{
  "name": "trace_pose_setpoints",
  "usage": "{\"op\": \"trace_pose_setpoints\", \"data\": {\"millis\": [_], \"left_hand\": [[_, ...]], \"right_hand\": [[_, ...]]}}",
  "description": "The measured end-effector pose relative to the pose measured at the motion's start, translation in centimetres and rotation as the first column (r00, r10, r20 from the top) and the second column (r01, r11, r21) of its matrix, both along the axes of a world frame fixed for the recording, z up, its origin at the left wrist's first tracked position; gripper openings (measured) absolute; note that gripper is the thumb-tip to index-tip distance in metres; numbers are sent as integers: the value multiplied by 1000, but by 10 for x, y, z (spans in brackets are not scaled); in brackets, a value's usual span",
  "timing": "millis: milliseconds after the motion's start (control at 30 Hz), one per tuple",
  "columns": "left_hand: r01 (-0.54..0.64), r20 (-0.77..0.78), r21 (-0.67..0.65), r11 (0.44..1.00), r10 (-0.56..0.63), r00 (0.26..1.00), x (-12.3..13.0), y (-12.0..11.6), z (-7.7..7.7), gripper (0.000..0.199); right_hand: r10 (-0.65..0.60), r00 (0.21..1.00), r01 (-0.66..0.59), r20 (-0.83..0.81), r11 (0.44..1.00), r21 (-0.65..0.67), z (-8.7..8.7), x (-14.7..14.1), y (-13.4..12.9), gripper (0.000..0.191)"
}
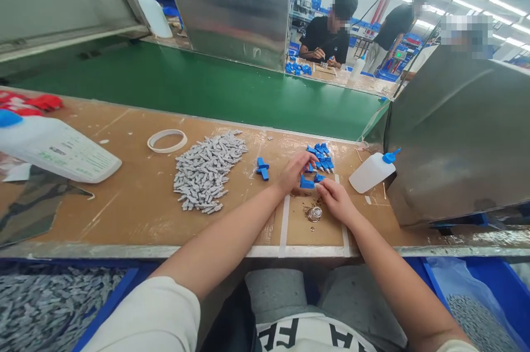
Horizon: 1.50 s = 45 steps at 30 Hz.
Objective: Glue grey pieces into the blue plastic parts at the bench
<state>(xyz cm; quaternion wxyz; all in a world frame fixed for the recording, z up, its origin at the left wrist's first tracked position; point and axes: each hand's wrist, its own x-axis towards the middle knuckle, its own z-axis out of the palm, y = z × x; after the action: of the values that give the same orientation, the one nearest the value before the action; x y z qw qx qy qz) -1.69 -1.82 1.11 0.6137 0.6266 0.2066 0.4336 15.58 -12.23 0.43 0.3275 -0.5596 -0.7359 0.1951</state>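
My left hand [293, 171] is over the table beside a cluster of small blue plastic parts [321, 154]. Its fingers curl at the cluster's left edge, and what lies between them is hidden. A loose blue part [307, 182] lies just below those fingers. My right hand [336, 197] is closed in a pinch, with its fingertips against another blue part [318, 177]. Whatever tiny thing the pinch holds cannot be made out. Below the hands stands a small round metal piece [314, 214], with dark specks around it.
Left of my hands are two crossed blue parts [262, 169], a heap of grey parts [209, 172] and a tape ring [167, 141]. White bottles flank the workspace: a small one [368, 173] and a large one [62, 147]. Beyond runs a green belt [207, 87]; a person [331, 37] sits across it.
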Motion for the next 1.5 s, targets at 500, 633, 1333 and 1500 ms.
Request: {"op": "trace_pose_setpoints", "data": {"millis": [500,633,1333,1500], "left_hand": [[-72,239,-58,996,84,967,10,-20,-9,58],[-103,215,-1,995,101,971,11,-18,-18,53],[-427,-802,232,874,420,425,-57,11,10,37],[-413,-521,-112,904,300,799,-43,34,15,27]], "right_hand": [[118,981,-122,-155,992,-16,-28,-13,10,42],[133,977,-139,-164,990,-28,-29,-13,12,39],[-191,780,214,596,976,32,-6,11,50,36],[-180,690,215,701,976,40,-1,20,61,40]]}}
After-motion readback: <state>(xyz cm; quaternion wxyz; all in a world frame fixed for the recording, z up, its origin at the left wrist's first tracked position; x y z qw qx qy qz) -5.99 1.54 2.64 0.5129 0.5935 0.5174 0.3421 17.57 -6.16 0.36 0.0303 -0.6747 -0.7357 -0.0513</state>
